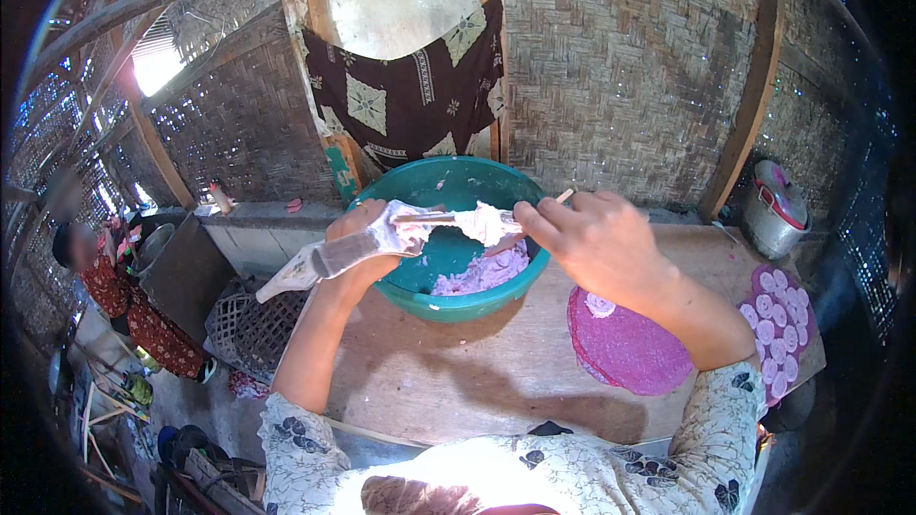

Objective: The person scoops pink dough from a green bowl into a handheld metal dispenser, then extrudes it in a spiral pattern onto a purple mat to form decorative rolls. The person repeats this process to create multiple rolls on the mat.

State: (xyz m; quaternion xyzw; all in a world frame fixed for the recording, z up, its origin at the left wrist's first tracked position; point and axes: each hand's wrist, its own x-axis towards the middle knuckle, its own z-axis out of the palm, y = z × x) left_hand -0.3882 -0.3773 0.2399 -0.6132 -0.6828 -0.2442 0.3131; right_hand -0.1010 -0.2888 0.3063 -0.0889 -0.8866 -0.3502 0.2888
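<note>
Over the green basin [420, 303], my left hand [358, 221] is closed around a pale, dough-smeared tool [348, 253] with a grey band and a long tapering end. I cannot make out its exact kind. My right hand [592, 238] is closed on a thin stick [565, 196], fingers pinched around it. Pale pink dough [482, 223] clings in a lump between my hands, above the basin. More pinkish-purple dough [485, 274] lies inside the basin, toward its right side.
On the wooden table [410, 381] lies a round magenta mat [634, 353] bearing one dough coil [600, 304]. Another mat with several coils [778, 329] is at the far right, below a metal pot [775, 215]. At left, a person [143, 315] stands beyond woven baskets [253, 319].
</note>
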